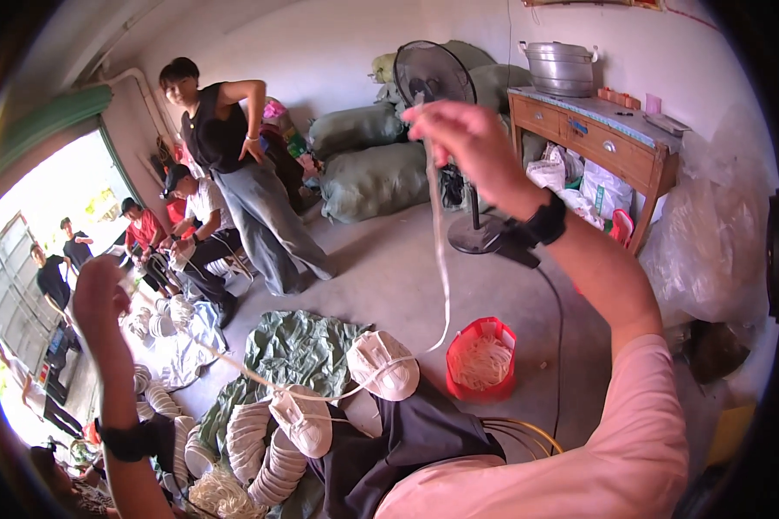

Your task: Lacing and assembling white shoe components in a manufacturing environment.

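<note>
My left hand (100, 294) is raised at the left, its fingers closed on one end of a long white shoelace. High in the middle, my right hand (467, 143) pinches the other end of the shoelace (439, 242), which hangs down in a long curve. The lace runs across two white shoes, the right shoe (383, 366) and the left shoe (301, 421), beside my dark trousers (407, 441). Exactly how it passes through their eyelets is too small to tell. A red bucket (459, 391) of white laces stands to the right of the shoes.
Stacks of white shoes (249, 437) and a pile of laces (221, 495) lie near green sheeting (299, 342). A standing fan (474, 233) trails a cable. One person (221, 130) stands ahead; others sit at left. Stuffed sacks (376, 182) and a wooden desk (597, 147) line the walls.
</note>
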### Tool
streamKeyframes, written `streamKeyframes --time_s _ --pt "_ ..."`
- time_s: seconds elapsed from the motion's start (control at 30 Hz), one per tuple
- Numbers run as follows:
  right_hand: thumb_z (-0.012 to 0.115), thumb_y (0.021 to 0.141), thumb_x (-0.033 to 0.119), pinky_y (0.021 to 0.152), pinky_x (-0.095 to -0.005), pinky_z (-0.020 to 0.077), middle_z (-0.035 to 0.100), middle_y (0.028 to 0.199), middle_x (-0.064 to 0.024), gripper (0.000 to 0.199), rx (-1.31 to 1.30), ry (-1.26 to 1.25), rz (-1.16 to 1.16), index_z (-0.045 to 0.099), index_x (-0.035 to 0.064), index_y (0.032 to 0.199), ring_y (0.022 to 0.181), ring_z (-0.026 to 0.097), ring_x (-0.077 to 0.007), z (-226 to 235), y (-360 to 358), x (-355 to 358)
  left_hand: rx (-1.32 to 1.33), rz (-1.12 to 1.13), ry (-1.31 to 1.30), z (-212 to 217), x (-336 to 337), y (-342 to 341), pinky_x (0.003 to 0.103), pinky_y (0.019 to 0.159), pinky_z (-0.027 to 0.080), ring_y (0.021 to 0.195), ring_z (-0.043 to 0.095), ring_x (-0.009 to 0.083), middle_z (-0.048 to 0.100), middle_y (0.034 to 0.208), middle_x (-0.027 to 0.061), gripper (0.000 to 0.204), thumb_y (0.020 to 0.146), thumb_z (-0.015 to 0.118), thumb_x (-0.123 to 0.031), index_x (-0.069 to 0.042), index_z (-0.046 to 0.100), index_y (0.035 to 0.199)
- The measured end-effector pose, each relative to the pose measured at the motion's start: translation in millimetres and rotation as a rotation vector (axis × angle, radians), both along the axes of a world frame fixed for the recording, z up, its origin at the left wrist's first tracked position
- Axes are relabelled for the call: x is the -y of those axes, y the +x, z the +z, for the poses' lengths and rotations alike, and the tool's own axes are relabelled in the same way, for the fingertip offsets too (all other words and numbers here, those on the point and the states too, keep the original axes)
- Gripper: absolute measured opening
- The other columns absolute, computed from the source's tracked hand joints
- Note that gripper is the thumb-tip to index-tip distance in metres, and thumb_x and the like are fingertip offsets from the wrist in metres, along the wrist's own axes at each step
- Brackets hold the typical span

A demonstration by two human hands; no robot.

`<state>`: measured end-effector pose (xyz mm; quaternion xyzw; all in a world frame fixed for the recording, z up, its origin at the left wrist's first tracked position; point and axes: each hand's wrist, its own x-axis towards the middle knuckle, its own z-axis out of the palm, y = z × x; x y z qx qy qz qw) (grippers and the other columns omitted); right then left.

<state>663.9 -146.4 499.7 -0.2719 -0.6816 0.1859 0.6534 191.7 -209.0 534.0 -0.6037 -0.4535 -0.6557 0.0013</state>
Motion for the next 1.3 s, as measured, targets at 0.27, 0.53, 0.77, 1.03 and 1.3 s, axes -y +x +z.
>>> streamKeyframes --time_s 0.27,0.53,0.77,1.03,1.3 --pt "0.063 0.095 0.018 0.063 -0.0233 0.0491 0.072 0.085 -0.0054 0.023 0.076 -0.160 0.217 0.072 -0.0021 0.104 0.072 0.061 -0.0053 -18 -108 43 -0.045 -0.464 -0.197 -18 -1 144 0.018 0.048 0.041 0.056 0.055 0.0029 0.064 0.073 -0.0015 0.012 0.090 0.069 -0.013 -0.004 0.068 0.097" --pt "0.066 0.092 0.019 0.056 -0.0252 0.0467 0.069 0.072 -0.0038 0.025 0.083 -0.150 0.162 0.072 -0.0027 0.102 0.063 0.056 -0.0034 -39 -135 42 0.039 -0.612 -0.308 -52 -10 157 0.018 0.052 0.045 0.062 0.060 0.0045 0.068 0.079 0.0021 0.017 0.091 0.068 -0.015 0.001 0.068 0.098" --pt "0.067 0.091 0.018 0.055 -0.0255 0.0446 0.066 0.067 -0.0050 0.021 0.093 -0.131 0.149 0.072 -0.0023 0.096 0.060 0.053 -0.0040 -47 -140 31 0.101 -0.685 -0.324 -58 -19 160 0.019 0.052 0.046 0.063 0.061 0.0053 0.069 0.081 0.0039 0.018 0.091 0.068 -0.015 0.001 0.068 0.098" --pt "0.065 0.092 0.017 0.053 -0.0252 0.0419 0.064 0.069 -0.0025 0.019 0.084 -0.233 0.252 0.071 -0.0010 0.093 0.059 0.052 -0.0039 -54 -138 25 0.121 -0.822 -0.448 -62 -16 155 0.021 0.055 0.045 0.071 0.058 0.0059 0.065 0.085 0.0018 0.027 0.096 0.062 -0.019 0.002 0.065 0.114" --pt "0.062 0.096 0.020 0.049 -0.0217 0.0348 0.060 0.066 0.0020 0.024 0.062 -0.406 0.471 0.069 -0.0023 0.092 0.057 0.048 -0.0010 -68 -138 21 0.018 -0.858 -0.497 -75 -25 145 0.019 0.056 0.048 0.070 0.059 0.0042 0.067 0.085 0.0024 0.028 0.098 0.059 -0.016 0.003 0.064 0.118"
